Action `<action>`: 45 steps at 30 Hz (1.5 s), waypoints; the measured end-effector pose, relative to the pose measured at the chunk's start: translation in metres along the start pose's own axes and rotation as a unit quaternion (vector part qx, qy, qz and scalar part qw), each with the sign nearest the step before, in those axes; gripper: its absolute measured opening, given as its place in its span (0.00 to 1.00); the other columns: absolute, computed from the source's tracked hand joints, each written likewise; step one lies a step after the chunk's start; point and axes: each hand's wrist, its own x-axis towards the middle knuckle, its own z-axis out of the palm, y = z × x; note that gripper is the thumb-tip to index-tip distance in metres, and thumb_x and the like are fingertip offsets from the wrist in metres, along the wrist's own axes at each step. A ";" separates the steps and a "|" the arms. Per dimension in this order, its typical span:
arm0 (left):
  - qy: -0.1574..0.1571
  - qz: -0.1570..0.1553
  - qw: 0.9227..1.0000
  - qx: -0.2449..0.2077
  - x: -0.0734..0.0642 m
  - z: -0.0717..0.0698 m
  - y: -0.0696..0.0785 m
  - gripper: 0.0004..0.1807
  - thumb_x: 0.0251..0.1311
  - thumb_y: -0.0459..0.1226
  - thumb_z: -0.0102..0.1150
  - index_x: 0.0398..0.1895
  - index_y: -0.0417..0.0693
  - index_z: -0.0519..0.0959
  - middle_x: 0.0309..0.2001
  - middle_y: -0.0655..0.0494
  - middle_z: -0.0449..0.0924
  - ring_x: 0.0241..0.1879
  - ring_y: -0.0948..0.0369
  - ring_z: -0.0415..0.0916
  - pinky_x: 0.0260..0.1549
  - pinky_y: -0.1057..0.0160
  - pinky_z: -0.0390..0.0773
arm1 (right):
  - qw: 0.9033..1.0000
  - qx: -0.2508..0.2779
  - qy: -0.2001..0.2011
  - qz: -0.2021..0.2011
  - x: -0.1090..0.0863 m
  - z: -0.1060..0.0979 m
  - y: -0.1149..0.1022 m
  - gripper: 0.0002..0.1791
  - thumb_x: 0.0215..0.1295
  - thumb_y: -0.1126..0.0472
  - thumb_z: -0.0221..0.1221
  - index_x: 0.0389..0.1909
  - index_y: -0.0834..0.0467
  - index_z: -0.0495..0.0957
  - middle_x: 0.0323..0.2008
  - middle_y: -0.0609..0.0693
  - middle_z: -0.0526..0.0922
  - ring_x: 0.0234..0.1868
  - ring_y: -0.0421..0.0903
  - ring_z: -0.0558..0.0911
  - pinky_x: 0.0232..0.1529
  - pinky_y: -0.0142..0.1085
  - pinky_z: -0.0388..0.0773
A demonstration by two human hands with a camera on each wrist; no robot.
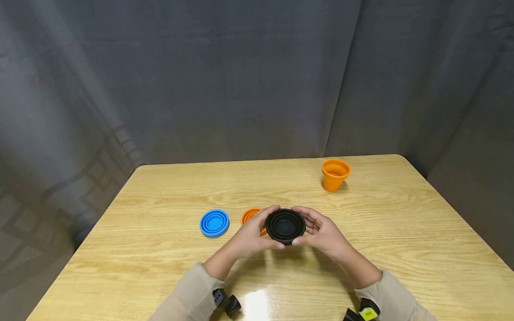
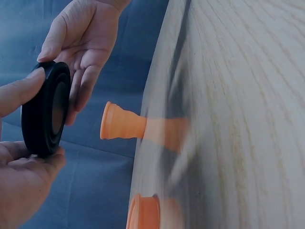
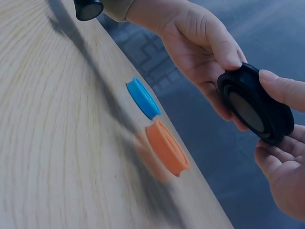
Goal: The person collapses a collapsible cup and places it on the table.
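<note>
Above the table, both hands hold a black collapsible cup (image 1: pixel 285 226), folded flat into a ringed disc. My left hand (image 1: pixel 254 234) pinches its left side between thumb and fingers. On the opposite side, my right hand (image 1: pixel 324 235) grips the rim the same way, thumb toward me. The left wrist view shows the black cup (image 2: pixel 46 109) edge-on, clear of the tabletop. Behind my left hand lies a flattened orange collapsible cup (image 1: pixel 250 214), partly hidden. To its left is a flattened blue collapsible cup (image 1: pixel 214 223).
An orange cup (image 1: pixel 335 174) stands extended and upright toward the back right of the wooden table (image 1: pixel 168 196). Grey curtains (image 1: pixel 225 89) hang behind the table's far edge and along its sides. A small camera (image 1: pixel 226 303) is strapped at the left wrist.
</note>
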 end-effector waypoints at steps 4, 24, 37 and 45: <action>0.000 -0.001 1.000 0.011 0.000 0.001 0.000 0.43 0.40 0.28 0.65 0.61 0.35 0.53 0.59 0.45 0.57 0.58 0.54 0.57 0.55 0.56 0.58 | 1.000 0.001 -0.008 0.001 0.000 -0.001 0.002 0.40 0.40 0.71 0.65 0.57 0.69 0.58 0.54 0.66 0.64 0.51 0.41 0.70 0.49 0.29 0.66; 0.037 0.009 0.999 0.020 0.016 0.006 -0.020 0.42 0.36 0.31 0.69 0.59 0.41 0.60 0.56 0.49 0.62 0.55 0.59 0.61 0.52 0.66 0.61 | 0.997 -0.055 0.030 -0.048 -0.001 -0.046 0.002 0.30 0.50 0.72 0.58 0.54 0.74 0.58 0.52 0.58 0.68 0.52 0.39 0.69 0.49 0.28 0.66; 0.016 -0.030 0.998 0.045 0.042 0.014 -0.049 0.44 0.33 0.39 0.71 0.59 0.49 0.62 0.58 0.55 0.60 0.57 0.61 0.58 0.53 0.65 0.59 | 0.980 -0.132 0.151 0.003 0.013 -0.118 0.038 0.34 0.54 0.58 0.59 0.59 0.62 0.57 0.58 0.60 0.61 0.57 0.44 0.63 0.51 0.24 0.62; -0.006 -0.029 0.995 0.099 0.053 0.015 -0.055 0.45 0.34 0.41 0.71 0.60 0.44 0.61 0.58 0.52 0.61 0.55 0.61 0.60 0.52 0.67 0.61 | 0.965 -0.110 0.239 0.007 0.029 -0.162 0.068 0.38 0.51 0.53 0.61 0.62 0.54 0.54 0.61 0.52 0.58 0.60 0.42 0.58 0.56 0.26 0.55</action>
